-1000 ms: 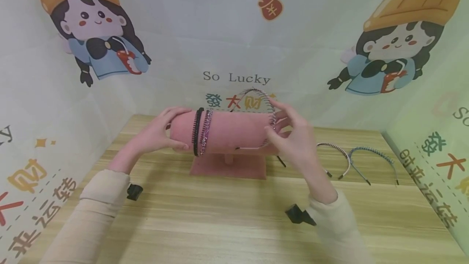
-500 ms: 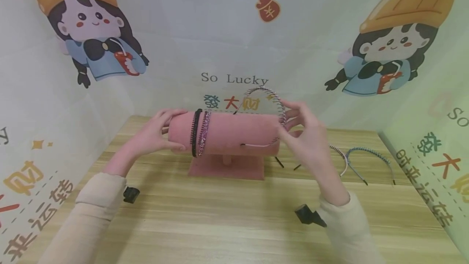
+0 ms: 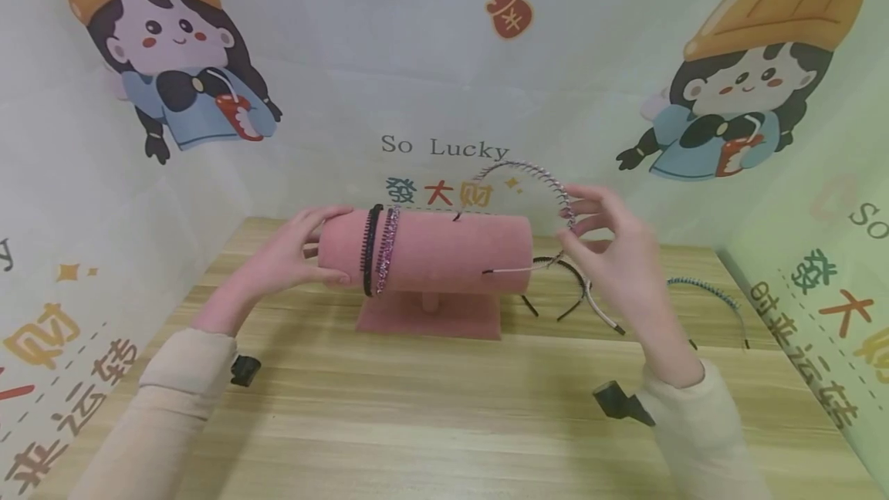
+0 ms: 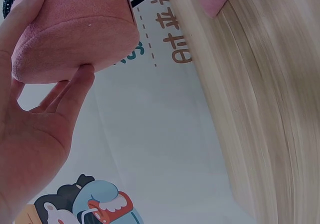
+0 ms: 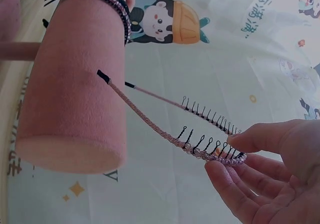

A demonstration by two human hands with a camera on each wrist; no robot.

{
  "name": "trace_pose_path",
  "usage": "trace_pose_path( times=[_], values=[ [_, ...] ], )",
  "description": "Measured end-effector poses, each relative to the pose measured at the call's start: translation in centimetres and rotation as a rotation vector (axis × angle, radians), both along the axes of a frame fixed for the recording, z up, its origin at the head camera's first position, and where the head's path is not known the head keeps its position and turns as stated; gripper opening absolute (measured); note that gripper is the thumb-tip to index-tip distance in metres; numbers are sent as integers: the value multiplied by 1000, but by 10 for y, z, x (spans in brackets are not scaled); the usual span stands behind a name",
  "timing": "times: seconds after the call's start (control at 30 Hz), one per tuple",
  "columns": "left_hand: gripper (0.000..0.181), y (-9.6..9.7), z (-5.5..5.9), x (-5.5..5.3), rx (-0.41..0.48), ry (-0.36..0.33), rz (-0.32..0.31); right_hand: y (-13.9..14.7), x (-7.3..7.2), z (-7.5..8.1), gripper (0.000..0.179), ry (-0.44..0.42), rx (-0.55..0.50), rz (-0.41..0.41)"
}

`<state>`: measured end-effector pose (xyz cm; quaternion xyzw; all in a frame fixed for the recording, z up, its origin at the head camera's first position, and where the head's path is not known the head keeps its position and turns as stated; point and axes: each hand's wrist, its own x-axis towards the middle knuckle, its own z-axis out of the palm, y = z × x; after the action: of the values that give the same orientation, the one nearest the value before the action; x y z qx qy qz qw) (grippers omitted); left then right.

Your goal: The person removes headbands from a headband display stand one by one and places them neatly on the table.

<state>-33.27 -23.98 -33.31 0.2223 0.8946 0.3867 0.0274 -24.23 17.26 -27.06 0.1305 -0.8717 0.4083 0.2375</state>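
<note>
A pink padded roll (image 3: 458,249) lies level on its stand. My left hand (image 3: 292,245) holds the roll's left end, thumb in front and fingers behind; the left wrist view shows the thumb (image 4: 77,91) against the end face. Near that end, a black headband (image 3: 371,253) and a purple glitter headband (image 3: 387,253) sit round the roll. My right hand (image 3: 618,253) pinches a pink beaded headband (image 5: 200,154) with black wire teeth at its bend. In the right wrist view, its two black-tipped ends point at the roll, and its bend stands out past the roll's right end.
On the wooden table (image 3: 417,423), right of the stand's pink base (image 3: 403,322), lie a black headband (image 3: 579,284), a white one (image 3: 603,313) and a blue one (image 3: 708,289). A printed cloth (image 3: 333,83) hangs behind and at both sides.
My right hand has moved right with the beaded headband, sliding it toward and past the roll's right end. My left hand stays on the left end.
</note>
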Motion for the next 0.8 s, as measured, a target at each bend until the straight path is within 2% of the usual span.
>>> trace_pose_path(
  times=[0.2,0.5,0.8],
  values=[
    [98,1,1,1,2,-5,8,11,1,0,49,47,-5,-15],
    [98,1,1,0,10,-19,-1,29,-1,-4,40,61,25,-73],
    [98,0,0,-2,13,-13,-12,45,-4,-13,32,43,86,-41]
  ],
)
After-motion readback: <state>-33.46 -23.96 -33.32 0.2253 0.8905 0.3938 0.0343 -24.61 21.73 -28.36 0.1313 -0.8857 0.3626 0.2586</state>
